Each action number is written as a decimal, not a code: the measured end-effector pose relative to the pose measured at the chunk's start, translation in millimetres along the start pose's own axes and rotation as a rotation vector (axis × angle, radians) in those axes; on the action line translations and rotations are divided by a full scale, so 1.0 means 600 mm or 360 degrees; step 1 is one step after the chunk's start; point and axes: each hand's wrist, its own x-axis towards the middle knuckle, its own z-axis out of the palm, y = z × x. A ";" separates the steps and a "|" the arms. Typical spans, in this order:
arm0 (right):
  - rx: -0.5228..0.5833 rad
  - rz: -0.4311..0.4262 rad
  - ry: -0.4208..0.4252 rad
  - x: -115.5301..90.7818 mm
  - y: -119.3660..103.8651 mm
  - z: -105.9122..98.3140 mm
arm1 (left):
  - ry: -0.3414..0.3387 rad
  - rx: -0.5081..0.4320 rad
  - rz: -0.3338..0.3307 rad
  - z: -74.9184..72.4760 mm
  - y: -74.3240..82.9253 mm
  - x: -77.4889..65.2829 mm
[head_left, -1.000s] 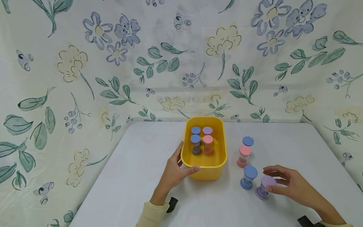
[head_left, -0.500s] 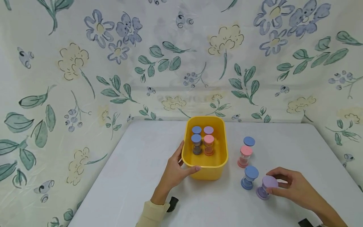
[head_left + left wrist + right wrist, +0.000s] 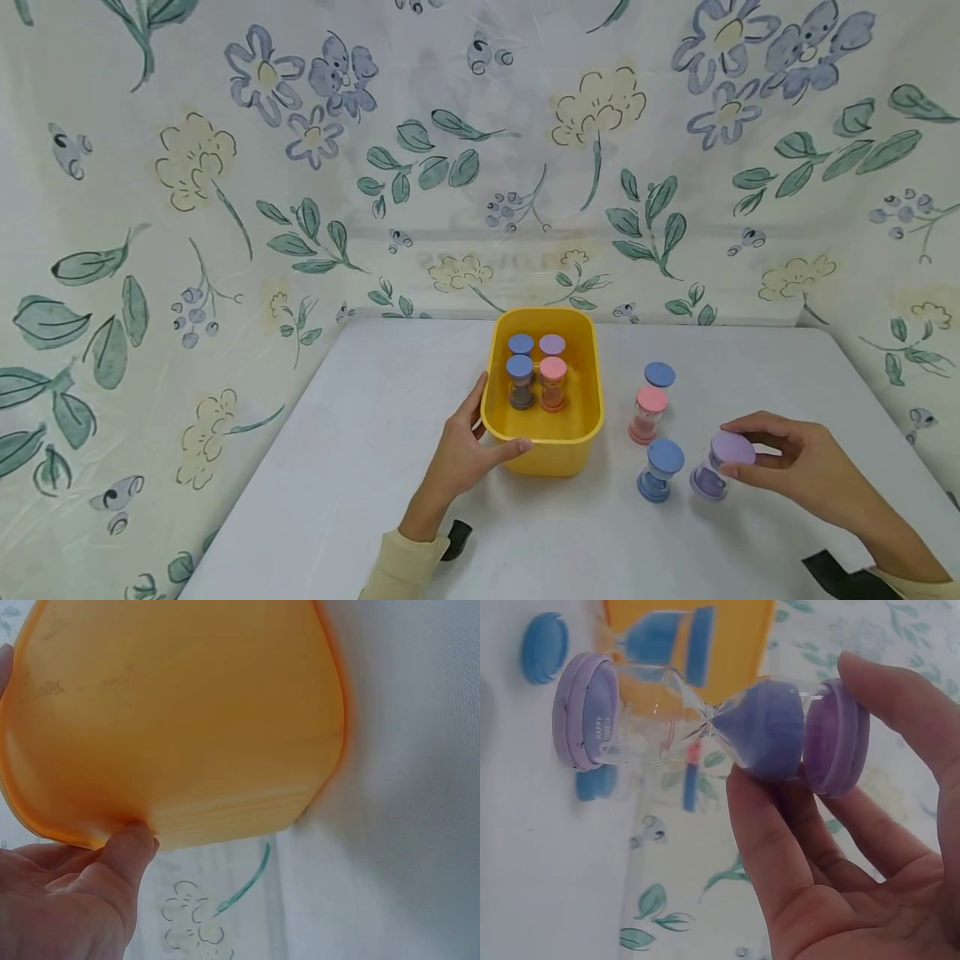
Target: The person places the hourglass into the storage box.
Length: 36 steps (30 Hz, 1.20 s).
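My right hand [image 3: 798, 471] pinches a purple sand timer [image 3: 718, 467] near its top cap, thumb on one side and fingers on the other. In the right wrist view this sand timer [image 3: 705, 724] shows purple sand gathered towards the held end, and its other cap stands away from the hand. My left hand [image 3: 468, 454] grips the near left corner of a yellow plastic bin [image 3: 555, 457], thumb across the front. The left wrist view shows its thumb and fingers at the rim of the bin [image 3: 195, 720]. Inside the bin stand several sand timers, among them a pink one [image 3: 552, 383].
Right of the bin, a blue sand timer [image 3: 660, 471], a pink sand timer [image 3: 647, 412] and another blue-capped one [image 3: 659, 374] stand in a loose row on the white table [image 3: 360, 467]. A floral sheet [image 3: 480, 167] hangs behind the table and along its sides.
My right hand has raised the purple sand timer and shifted it away from me and slightly right. My left hand and the bin have stayed in place.
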 end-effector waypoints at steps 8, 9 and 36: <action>0.0019 -0.0040 0.0041 0.025 -0.034 -0.028 | -0.0002 0.0012 -0.0003 0.000 0.003 0.001; 0.0024 -0.0043 0.0043 0.029 -0.038 -0.030 | -0.0002 0.0013 -0.0005 0.000 0.003 0.001; -0.0002 0.0034 -0.0009 0.182 -0.174 0.018 | 0.0005 0.0023 0.0007 0.000 0.003 0.001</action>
